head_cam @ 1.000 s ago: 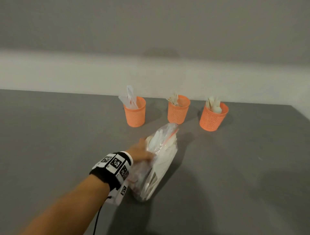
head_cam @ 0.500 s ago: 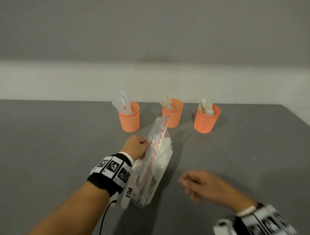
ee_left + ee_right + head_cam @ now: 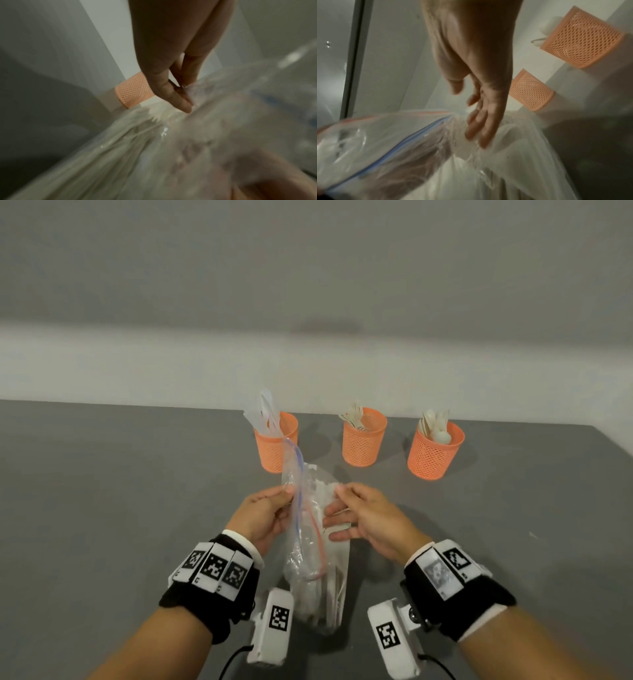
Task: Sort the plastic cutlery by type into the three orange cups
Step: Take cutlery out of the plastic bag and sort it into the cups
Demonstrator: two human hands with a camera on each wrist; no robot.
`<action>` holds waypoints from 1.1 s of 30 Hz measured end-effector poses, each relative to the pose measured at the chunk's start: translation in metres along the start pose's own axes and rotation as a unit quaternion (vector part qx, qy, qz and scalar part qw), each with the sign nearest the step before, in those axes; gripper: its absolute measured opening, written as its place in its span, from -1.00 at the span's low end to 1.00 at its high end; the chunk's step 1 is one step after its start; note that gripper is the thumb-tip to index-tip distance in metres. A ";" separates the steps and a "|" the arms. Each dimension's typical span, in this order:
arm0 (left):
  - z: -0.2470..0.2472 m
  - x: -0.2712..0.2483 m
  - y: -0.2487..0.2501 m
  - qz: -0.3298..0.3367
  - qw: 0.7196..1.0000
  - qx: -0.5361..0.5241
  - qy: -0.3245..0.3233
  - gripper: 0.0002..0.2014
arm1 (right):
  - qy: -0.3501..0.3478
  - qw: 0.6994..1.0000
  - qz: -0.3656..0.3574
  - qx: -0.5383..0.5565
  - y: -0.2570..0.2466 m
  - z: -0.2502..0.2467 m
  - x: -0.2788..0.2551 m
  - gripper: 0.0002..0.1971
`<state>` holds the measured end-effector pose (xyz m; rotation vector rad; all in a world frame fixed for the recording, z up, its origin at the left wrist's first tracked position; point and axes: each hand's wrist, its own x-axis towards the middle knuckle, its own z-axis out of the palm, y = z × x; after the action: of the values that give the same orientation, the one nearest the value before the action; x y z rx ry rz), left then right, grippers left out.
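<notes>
Head view: the bag [image 3: 317, 549] of cutlery stands on the tabletop [image 3: 102, 508] before three cups [image 3: 363, 438]. The left hand [image 3: 263, 517] pinches its rim; the right hand [image 3: 363, 518], fingers loose, touches the other side. Left wrist view: pinch holds, though blurred. Right wrist view: fingers rest straight. Best to spread the mouth gently, keeping the bag upright.

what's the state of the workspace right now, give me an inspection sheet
surface: flat grey tabletop, matte, bare where visible.
job's things: three orange mesh plastic cups in a row at the far edge, each already holding pale cutlery; clear zip-top plastic bag of white cutlery stands between the hands.
clutter: nothing seen.
grips: left hand pinches the bag's top edge; right hand has straight fingers resting on the bag's side.
cables: thin black cable runs from the left wrist camera; another at the right.
surroundings: plain grey wall with a pale lower band.
</notes>
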<state>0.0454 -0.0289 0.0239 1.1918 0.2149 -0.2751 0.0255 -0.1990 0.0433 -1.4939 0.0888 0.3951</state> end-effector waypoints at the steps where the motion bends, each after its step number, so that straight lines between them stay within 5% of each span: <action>1: 0.004 0.000 0.000 0.002 1.000 -0.005 -0.011 -0.76 | -0.031 0.999 0.013 -0.027 -0.001 0.002 -0.001 -0.78; 3: 0.012 -0.001 0.001 0.009 0.999 -0.019 -0.028 -0.81 | -0.065 0.995 0.010 -0.080 0.001 0.011 -0.001 -0.81; 8: 0.012 0.004 0.006 0.020 0.998 -0.062 -0.015 -0.80 | 0.048 0.997 -0.039 -0.042 -0.002 0.004 0.012 -0.76; 12: 0.010 -0.004 0.006 0.018 0.996 -0.072 -0.055 -0.78 | 0.038 0.995 -0.086 -0.010 -0.028 0.005 0.006 -0.76; 17: 0.006 -0.004 0.006 0.012 0.991 -0.120 -0.049 -0.76 | -0.071 0.982 -0.071 -0.158 -0.040 0.011 -0.005 -0.90; 20: 0.002 -0.005 0.001 0.005 0.982 -0.173 -0.070 -0.84 | -0.045 0.953 -0.093 -0.286 -0.018 0.017 -0.008 -0.76; 24: -0.008 -0.005 -0.001 -0.001 0.969 -0.242 -0.055 -0.91 | 0.028 0.932 -0.021 -0.361 0.000 0.011 0.003 -0.61; 27: -0.028 -0.002 0.004 -0.022 0.966 -0.251 -0.054 -0.68 | 0.106 0.938 0.043 -0.327 -0.003 -0.013 0.008 -0.84; 30: -0.042 -0.004 0.018 -0.079 0.994 -0.072 0.013 -0.89 | 0.080 0.984 0.079 -0.138 -0.011 -0.028 0.003 -0.87; 33: -0.045 -0.001 0.041 -0.047 0.988 0.077 0.122 -0.56 | 0.068 0.997 0.031 0.035 -0.023 -0.034 0.006 -0.87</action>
<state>0.0564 0.0272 0.0442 1.3705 0.4726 -0.2308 0.0444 -0.2321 0.0600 -1.4503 0.2556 0.3355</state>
